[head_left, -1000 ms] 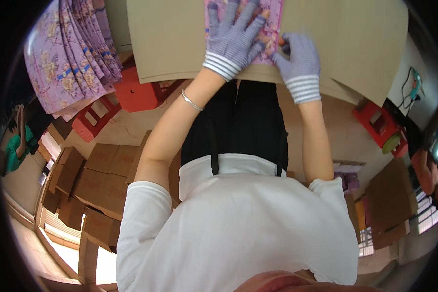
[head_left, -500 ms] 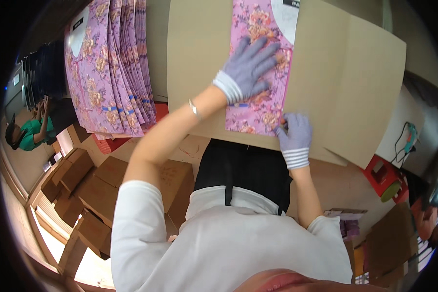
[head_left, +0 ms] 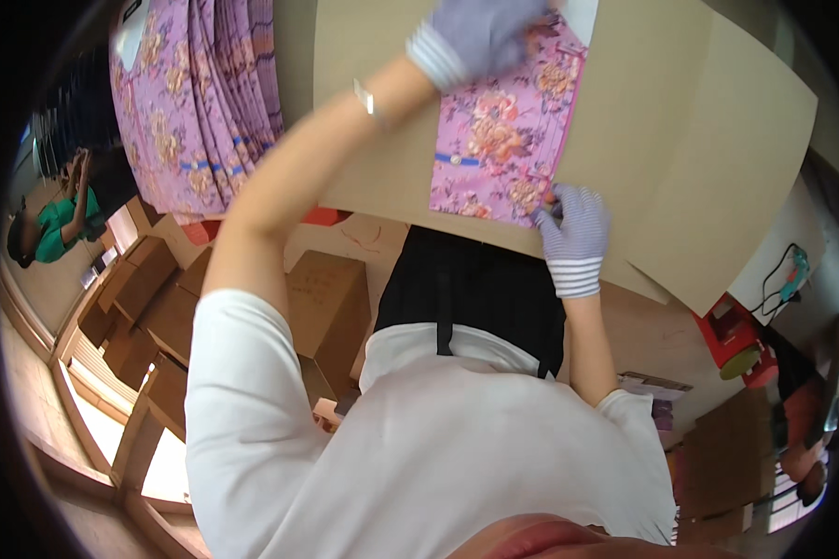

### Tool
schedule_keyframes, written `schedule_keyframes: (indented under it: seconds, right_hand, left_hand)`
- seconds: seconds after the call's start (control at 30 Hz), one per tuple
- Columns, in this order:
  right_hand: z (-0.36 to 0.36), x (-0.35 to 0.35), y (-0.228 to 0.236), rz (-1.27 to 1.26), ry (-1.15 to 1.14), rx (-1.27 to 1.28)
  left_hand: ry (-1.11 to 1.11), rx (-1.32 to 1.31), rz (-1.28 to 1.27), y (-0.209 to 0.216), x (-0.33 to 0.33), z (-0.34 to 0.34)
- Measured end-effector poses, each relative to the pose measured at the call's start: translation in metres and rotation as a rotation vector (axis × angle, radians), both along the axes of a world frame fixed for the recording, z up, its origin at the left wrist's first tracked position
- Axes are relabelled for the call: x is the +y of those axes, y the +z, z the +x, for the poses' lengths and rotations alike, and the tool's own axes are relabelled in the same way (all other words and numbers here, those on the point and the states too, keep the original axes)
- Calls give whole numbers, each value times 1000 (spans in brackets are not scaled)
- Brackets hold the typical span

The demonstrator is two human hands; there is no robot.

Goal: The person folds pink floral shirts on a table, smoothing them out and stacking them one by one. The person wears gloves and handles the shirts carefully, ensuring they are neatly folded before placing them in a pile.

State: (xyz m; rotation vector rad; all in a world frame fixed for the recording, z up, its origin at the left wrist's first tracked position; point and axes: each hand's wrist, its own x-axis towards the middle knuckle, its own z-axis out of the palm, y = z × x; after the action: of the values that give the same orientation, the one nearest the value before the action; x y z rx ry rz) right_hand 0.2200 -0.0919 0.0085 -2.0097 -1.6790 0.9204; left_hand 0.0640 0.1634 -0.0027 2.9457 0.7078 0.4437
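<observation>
A folded pink floral garment (head_left: 499,140) with a darker pink edge and a short blue strip lies flat on the tan board (head_left: 662,140). My left hand (head_left: 485,39), in a lavender glove with a striped cuff, is over the garment's far part. Motion smears its fingers, and I cannot tell whether it touches the cloth. At the garment's near right corner, my right hand (head_left: 578,228), in a matching glove, has its thumb and fingers closed on the edge. Part of a white panel (head_left: 580,17) shows at the garment's far end.
To the left hangs a thick stack of similar floral garments (head_left: 186,112) over the table edge. Cardboard boxes (head_left: 322,303) stand on the floor below. A red stool (head_left: 732,335) and a teal-handled tool with a cord (head_left: 794,272) are at right. Another person (head_left: 61,224) is at far left.
My left hand has slid away from me, up the garment, and is now blurred. My right hand stays at the near corner. The view has shifted slightly.
</observation>
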Motion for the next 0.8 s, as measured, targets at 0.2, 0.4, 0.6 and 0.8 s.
schedule_keyframes:
  seconds: [0.2, 0.4, 0.6, 0.8]
  right_hand:
    - [0, -2, -1, 10, 6, -29]
    - [10, -5, 8, -109, 2, 77]
    - [116, -15, 81, 492, -409, 21]
    - [233, 6, 87, 136, -550, 453]
  left_hand:
    - [-92, 52, -556, 2, -218, -71]
    - [86, -181, -503, 5, -182, -53]
    - [253, 18, -230, -5, -105, -28]
    - [203, 37, -221, 0, -104, -18]
